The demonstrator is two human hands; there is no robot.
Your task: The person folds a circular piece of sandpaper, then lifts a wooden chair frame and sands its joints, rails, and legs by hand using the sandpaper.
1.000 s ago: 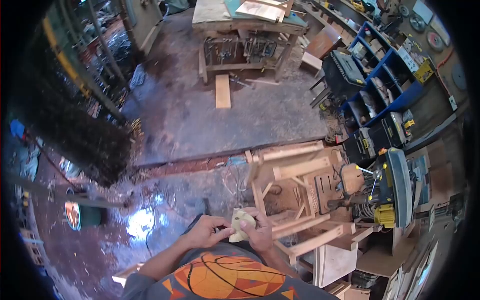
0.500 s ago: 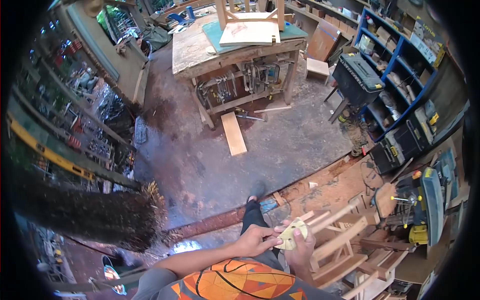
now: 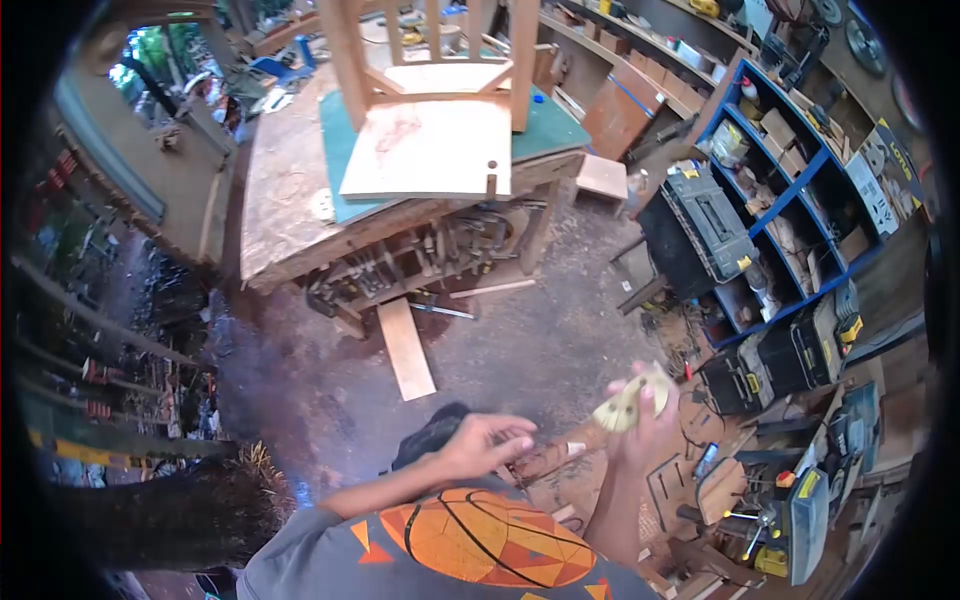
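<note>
Workbench [image 3: 283, 215] nearer (left hand [image 3: 484, 446] off disc [image 3: 612, 412]).

A sanding disc [image 3: 613, 414] is in the right hand [image 3: 652, 420]. Ahead, a frame [image 3: 430, 150] stands on the worktop [image 3: 280, 215]. A plank [image 3: 407, 350] lies on the floor [image 3: 500, 350] before it, shelves [image 3: 790, 195] to the right.

Workbench [image 3: 280, 195] bearing green mat [image 3: 553, 132], floor [image 3: 505, 350] bearing pale board [image 3: 407, 350]

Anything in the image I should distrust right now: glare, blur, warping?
Head view: wide-lens distortion seems to bow the workbench, and the corners go black; head view: bright light washes out the pale board; head view: right hand and its holed piece look slightly soft, perhaps motion blur.
</note>
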